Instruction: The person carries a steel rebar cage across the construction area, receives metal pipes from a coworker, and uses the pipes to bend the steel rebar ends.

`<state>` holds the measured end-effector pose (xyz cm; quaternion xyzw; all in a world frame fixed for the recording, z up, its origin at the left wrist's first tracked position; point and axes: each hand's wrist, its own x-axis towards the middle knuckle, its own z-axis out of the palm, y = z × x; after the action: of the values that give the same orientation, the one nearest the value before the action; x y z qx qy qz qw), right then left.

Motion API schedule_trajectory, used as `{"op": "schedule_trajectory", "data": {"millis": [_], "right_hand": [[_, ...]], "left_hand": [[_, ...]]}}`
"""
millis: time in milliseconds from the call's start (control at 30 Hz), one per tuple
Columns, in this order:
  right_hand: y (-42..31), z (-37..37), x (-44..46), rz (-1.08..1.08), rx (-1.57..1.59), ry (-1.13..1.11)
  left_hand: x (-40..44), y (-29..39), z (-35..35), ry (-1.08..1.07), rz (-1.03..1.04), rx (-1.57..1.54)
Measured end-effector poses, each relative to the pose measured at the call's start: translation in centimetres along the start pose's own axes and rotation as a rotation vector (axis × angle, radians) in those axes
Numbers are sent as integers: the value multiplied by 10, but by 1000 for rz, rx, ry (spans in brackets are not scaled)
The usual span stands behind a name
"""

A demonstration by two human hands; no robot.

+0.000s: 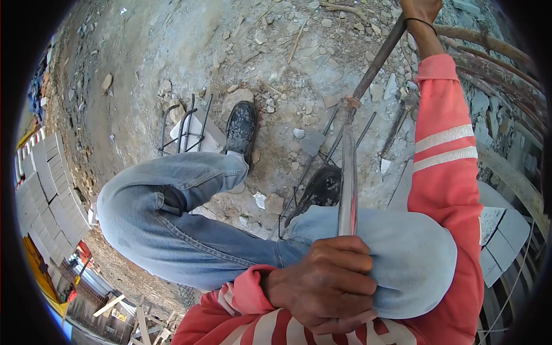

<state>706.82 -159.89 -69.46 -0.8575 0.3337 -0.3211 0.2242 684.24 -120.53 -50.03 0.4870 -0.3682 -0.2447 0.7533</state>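
My left hand (325, 282) is closed around the lower end of a shiny metal bar (348, 184), just above my bent knee. At the top edge, partly cut off, my right hand (422, 8) grips a dark metal rod (379, 57). The rod and the bar meet at a rusty joint (349, 103); I cannot tell whether they are one tool. Beneath the joint, thin steel rebar (330, 135) lies by my shoe (319, 192). More bent rebar (187, 129) sticks out beside my other shoe (241, 126), near a pale block.
Rubble and loose stones (270, 103) cover the ground. Wooden poles (489, 43) lie at the upper right, with grey blocks (506, 238) below them. Stacked grey blocks (49, 190) stand at the far left. Wood scraps (144, 322) lie at the lower left.
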Motion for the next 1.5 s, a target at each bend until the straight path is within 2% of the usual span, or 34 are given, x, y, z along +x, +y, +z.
{"op": "schedule_trajectory", "data": {"millis": [33,100,233,300,367,433,500,533,767,833,867,967,1033,1067,1133,1367,1500], "right_hand": [[3,-10,-1,-6,4,6],[-2,-23,-3,-92,115,182],[-18,-48,-16,59,187,222],[-25,-51,-21,40,253,281],[-26,-54,-27,-74,123,195],[-35,-62,-32,-10,201,177],[-34,-66,-36,26,141,159],[-30,-64,-36,-8,209,219],[4,-62,-27,63,134,233],[24,-54,-15,202,89,116],[27,-55,-13,204,91,115],[26,-50,-10,144,0,49],[18,-49,-21,132,205,134],[20,-48,-18,127,205,131],[25,-47,-17,37,80,108],[49,-11,8,75,84,39],[83,16,22,-33,47,78]], "left_hand": [[-3,1,3,-2,8,3],[-9,2,6,70,4,27],[-4,2,17,181,34,24],[2,2,25,317,57,23],[6,8,21,259,27,29],[8,11,23,192,7,45],[8,6,30,236,74,28],[7,6,29,224,80,31],[-1,1,28,104,102,32],[-10,-1,28,83,118,25],[-15,-2,26,65,127,17],[-22,-1,19,35,122,13],[-26,0,21,20,98,7],[-25,-1,20,45,108,3],[-26,-1,20,80,112,-4],[-27,3,10,-19,30,-11],[-27,6,4,-86,-10,-31]]}}
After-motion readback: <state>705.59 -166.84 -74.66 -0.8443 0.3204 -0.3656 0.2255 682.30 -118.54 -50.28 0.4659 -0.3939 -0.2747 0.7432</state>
